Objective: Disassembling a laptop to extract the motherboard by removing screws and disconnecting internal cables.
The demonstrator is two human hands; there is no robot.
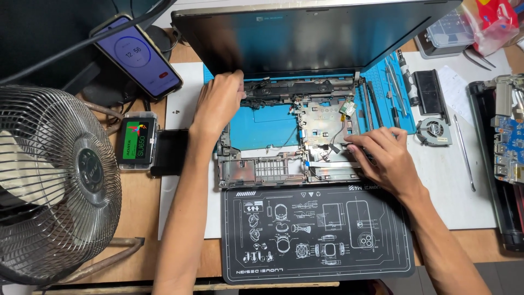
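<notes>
While the stripped dark-grey laptop base [284, 147] lies open on the blue silicone work mat [382, 74] near the far edge of the surface, both hands are on it. Left hand [218, 104] rests palm-down at the chassis's far-left corner by the hinge, fingers curled loosely over the frame and closed around nothing; judged as bracing so the tilted dark lid [311, 33] does not swing. Right hand [382, 155] lies on the right near part of the chassis, fingertips [352, 140] pinched together at a small dark part beside the silver metal plate [322, 123] (whether anything is actually gripped: cannot tell).

Near edge is taken by a black printed mat [316, 232], touching the chassis. Loose grey cooling fan [434, 131] and thin metal tools [464, 153] sit right of the blue mat, within reach. Round wire-guard desk fan [49, 186] crowds the left edge; open room remains mainly at the right.
</notes>
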